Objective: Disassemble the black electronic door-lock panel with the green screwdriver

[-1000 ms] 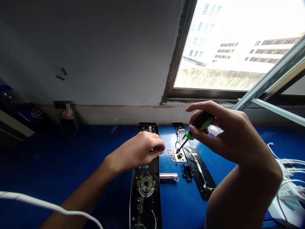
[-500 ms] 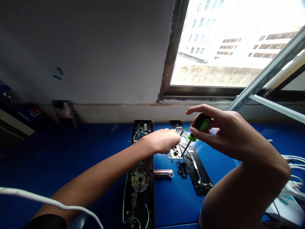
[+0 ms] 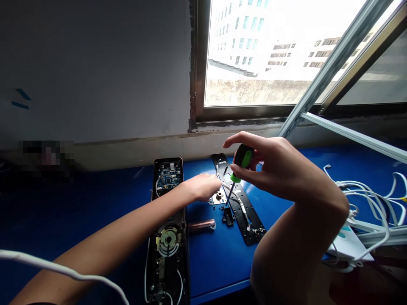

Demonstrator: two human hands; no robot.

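My right hand (image 3: 270, 165) grips a green and black screwdriver (image 3: 244, 159), its shaft slanting down to a small square metal plate (image 3: 219, 197). The tip appears to be at the plate's right edge. My left hand (image 3: 205, 186) is closed over the plate's far side; its fingertips are hidden, so what they pinch cannot be made out. Just beyond the plate lies a long black panel (image 3: 243, 212) with a white cable (image 3: 239, 201) along it. A small black bracket (image 3: 228, 216) sits nearer me, with tiny screws (image 3: 210, 202) beside the plate.
Under my left forearm lies a long open black housing (image 3: 168, 240) with a circuit board (image 3: 168, 180) and wires inside. A pinkish cylinder (image 3: 202, 225) rests beside it. White cables (image 3: 372, 199) and a white box (image 3: 352, 245) are at the right. A metal strut (image 3: 330, 63) crosses the window.
The view has turned right, so everything sits further left in the picture. Both hands keep nearly the same pose, and the screwdriver stays at the plate.
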